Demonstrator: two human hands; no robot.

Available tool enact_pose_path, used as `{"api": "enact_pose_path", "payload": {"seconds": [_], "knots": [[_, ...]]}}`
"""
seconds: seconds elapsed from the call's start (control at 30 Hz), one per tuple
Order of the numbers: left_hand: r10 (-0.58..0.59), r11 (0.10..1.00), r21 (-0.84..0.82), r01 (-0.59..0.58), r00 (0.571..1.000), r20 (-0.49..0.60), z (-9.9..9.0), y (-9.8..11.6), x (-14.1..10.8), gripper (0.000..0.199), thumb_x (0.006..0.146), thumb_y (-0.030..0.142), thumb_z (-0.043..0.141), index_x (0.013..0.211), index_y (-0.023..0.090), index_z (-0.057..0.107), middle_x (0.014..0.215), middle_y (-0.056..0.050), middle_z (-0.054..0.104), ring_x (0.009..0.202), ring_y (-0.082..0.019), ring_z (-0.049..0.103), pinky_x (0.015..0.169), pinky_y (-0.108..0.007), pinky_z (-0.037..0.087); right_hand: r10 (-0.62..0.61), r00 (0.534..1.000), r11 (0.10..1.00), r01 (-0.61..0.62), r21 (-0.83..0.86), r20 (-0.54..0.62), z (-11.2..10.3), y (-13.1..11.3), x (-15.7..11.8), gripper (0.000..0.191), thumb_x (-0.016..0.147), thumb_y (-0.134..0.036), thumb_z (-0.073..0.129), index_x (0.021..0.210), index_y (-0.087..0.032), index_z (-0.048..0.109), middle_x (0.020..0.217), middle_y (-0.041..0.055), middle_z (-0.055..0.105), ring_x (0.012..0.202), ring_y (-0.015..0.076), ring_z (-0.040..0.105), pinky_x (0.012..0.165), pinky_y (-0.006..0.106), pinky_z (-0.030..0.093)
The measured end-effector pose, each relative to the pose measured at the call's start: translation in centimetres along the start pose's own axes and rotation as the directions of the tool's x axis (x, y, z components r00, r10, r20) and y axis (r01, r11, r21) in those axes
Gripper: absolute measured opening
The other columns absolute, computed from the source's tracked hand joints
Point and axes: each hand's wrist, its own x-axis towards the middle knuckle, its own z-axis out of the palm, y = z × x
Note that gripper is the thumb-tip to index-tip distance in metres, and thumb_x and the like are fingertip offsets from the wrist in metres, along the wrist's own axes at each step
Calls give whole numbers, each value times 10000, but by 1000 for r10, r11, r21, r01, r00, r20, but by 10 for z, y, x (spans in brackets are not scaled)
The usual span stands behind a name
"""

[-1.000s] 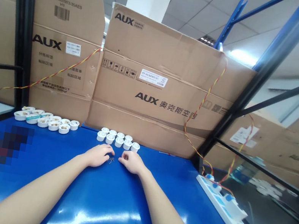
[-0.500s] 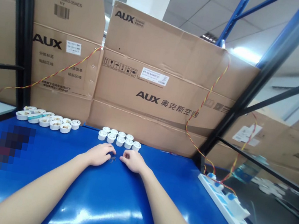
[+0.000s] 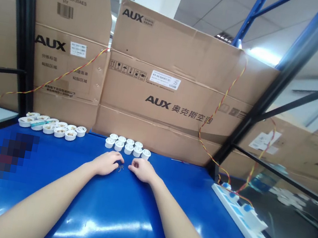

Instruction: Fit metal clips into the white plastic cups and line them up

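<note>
Fingers (image 3: 119,158) of the left hand (image 3: 105,163) and right hand (image 3: 142,170) are curled and held apart, beside a tiny wire piece (image 3: 120,168) on the table (image 3: 118,210), judged light and best pinched.

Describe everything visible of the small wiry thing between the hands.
This small wiry piece looks like thin, dark, branching metal wire, too small to make out its parts. It lies on the blue tabletop, just below the fingertips of the left hand and beside the right hand; neither hand clearly grips it.
</note>
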Motion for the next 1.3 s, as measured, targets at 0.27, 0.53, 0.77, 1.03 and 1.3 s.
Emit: {"api": "enact_pose_path", "payload": {"seconds": [0.27,0.53,0.77,1.03,1.3], "knots": [[-1,1000,-2,1,1000,0,0,0,0,349,797,149,436,1071,242,630,1183,-28,600,1127,-207,522,1007,-331,392,-5,1000,1000,5,-4,5,0,0,0,204,846,-384,562,808,-200,642,786,7,663,687,120,545,579,225,294],[4,1000,-2,-4,1000,-2,0,-1,0,353,794,151,440,1076,249,629,1174,-25,605,1114,-200,531,999,-318,396,-3,1000,1000,3,-12,5,1,0,0,209,850,-388,560,805,-200,638,777,3,662,684,119,546,577,227,294],[2,1000,-19,-2,1000,-7,1,-1,0,367,784,140,434,1070,251,634,1175,-21,607,1112,-197,536,1004,-314,395,-26,1000,999,26,19,5,-1,2,-1,203,844,-381,558,796,-196,626,774,3,664,676,116,548,573,224,301],[-36,998,-42,35,999,-18,1,-1,-1,369,785,135,436,1064,251,647,1207,-16,604,1131,-191,533,1025,-310,389,-17,999,1000,17,-17,29,-7,-5,-5,192,855,-363,548,835,-198,644,791,10,659,676,119,534,578,229,288],[-154,985,-95,145,984,-89,6,-7,2,428,776,52,375,1043,238,652,1152,-1,656,1089,-174,580,1021,-302,405,-18,1000,999,19,-31,21,-9,-4,-4,169,849,-356,570,796,-208,634,768,4,660,651,120,533,568,230,270]]}}
